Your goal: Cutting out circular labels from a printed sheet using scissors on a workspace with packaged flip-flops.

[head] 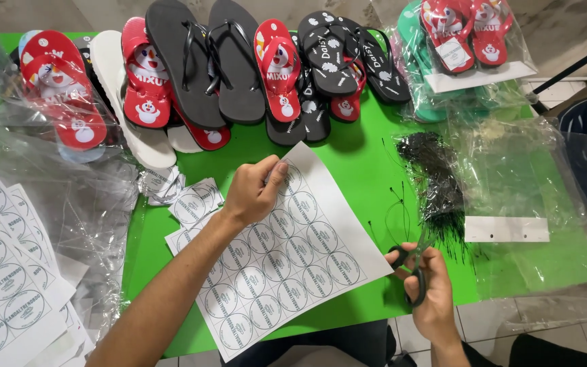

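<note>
While my left hand [253, 190] presses flat on the label sheet [287, 251] to steady it, my right hand [424, 285] grips scissors [416, 268] near the green worktop's [348, 156] front edge.

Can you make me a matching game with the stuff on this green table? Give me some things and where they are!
Things:
1. scissors
2. sheet of round labels
3. black flip-flops
4. heap of black ties

Places:
A. at the far edge of the table
B. in the right hand
C. beside the clear bags, right of the sheet
D. under the left hand

Pairs: 1-B, 2-D, 3-A, 4-C
</note>
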